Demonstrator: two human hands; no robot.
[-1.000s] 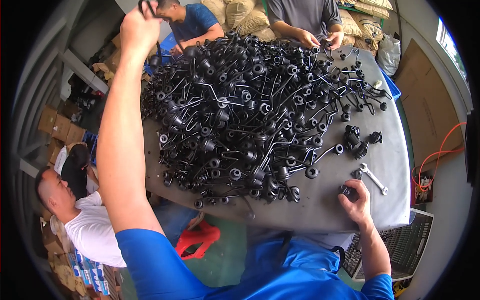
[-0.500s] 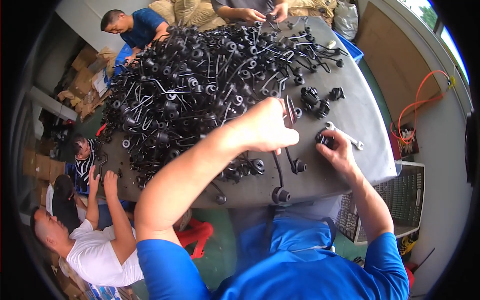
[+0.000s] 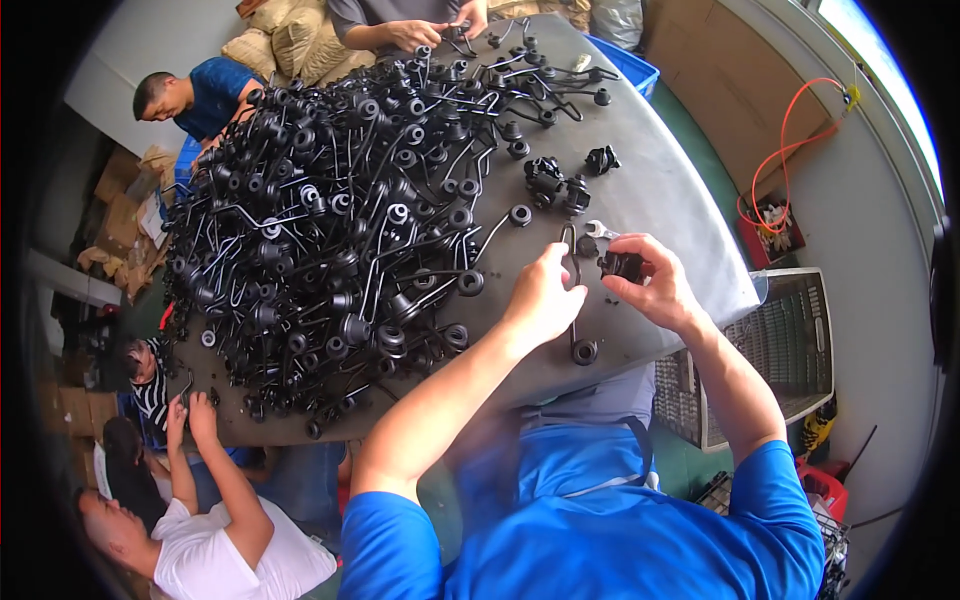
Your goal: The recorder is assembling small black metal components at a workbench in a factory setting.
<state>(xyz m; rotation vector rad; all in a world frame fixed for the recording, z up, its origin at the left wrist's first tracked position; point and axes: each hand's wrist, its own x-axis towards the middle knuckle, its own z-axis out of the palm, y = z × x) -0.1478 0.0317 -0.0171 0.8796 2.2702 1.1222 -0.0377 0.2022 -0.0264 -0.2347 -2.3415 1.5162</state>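
Note:
My left hand [image 3: 542,300] is closed on a bent black metal rod [image 3: 575,318], its fingers and thumb around the middle. At the rod's near end is a round black bushing [image 3: 585,351]; the far end bends into a narrow loop. Just to the right, my right hand [image 3: 655,285] grips a chunky black part [image 3: 622,265] between thumb and fingers, close to the rod. A small round black piece [image 3: 588,246] is next to that part. Beyond my right fingers shows one jaw of a silver open-end wrench [image 3: 600,230]; its handle is hidden.
A big tangled heap of black bent rods with bushings [image 3: 330,230] covers the table's left. Several black clumps [image 3: 560,183] lie beyond my hands on the grey tabletop [image 3: 680,200]. Co-workers sit around it. A grey plastic crate [image 3: 795,350] stands right, below the table edge.
My view has shifted. My left hand has come nearer my right, and one rod hangs from it where two bushing ends showed before. My right hand has turned, with the black part now at the rod.

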